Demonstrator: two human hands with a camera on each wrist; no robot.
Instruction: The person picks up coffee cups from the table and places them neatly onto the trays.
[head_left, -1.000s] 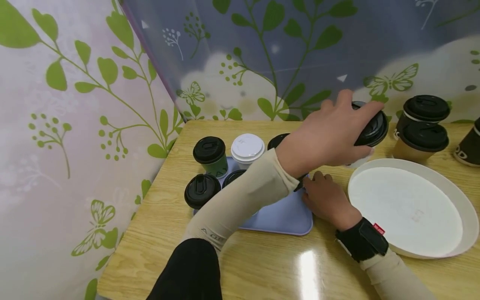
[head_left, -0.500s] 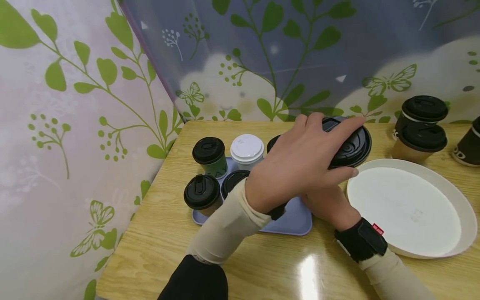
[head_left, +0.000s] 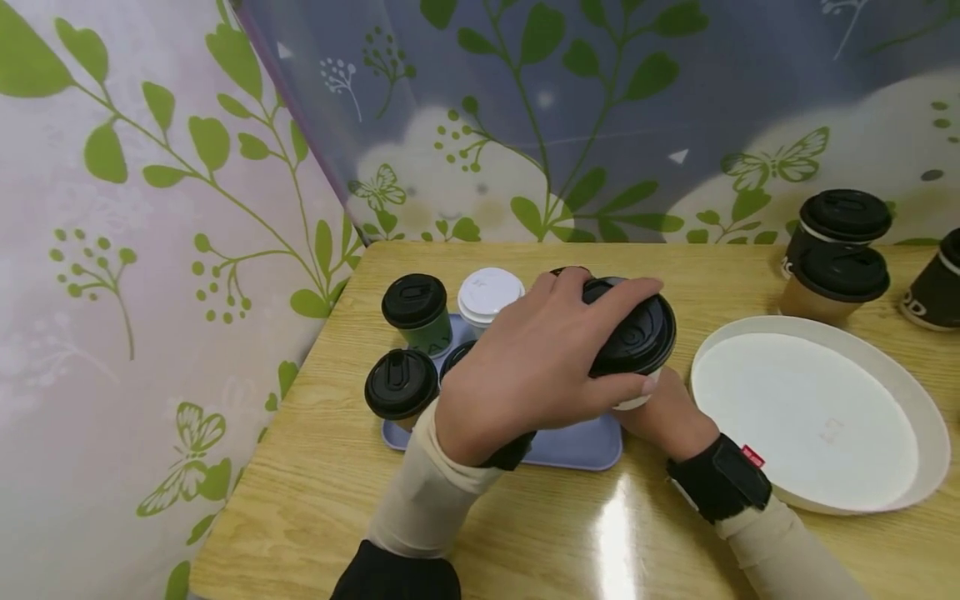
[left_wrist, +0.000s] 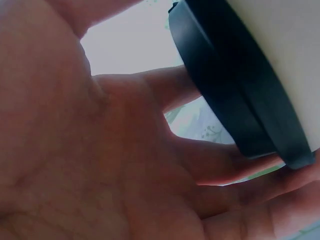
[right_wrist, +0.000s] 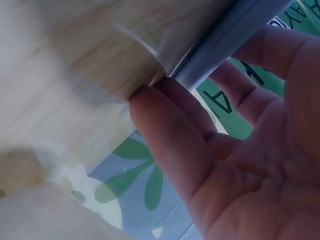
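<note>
Currently, I grip the cup (head_left: 634, 343) with my left hand (head_left: 521, 362), whose fingers (left_wrist: 250, 194) are bent around its black lid (left_wrist: 225, 75). From the head view, this cup appears over the right side of the tray (head_left: 577, 452) and partly hides my right hand (head_left: 667, 417). This hand touches the tray's edge; whether it pinches, I cannot tell. A green cup (head_left: 429, 336) stands on the tray, and a white dish (head_left: 817, 417) lies on the table (head_left: 525, 533).
</note>
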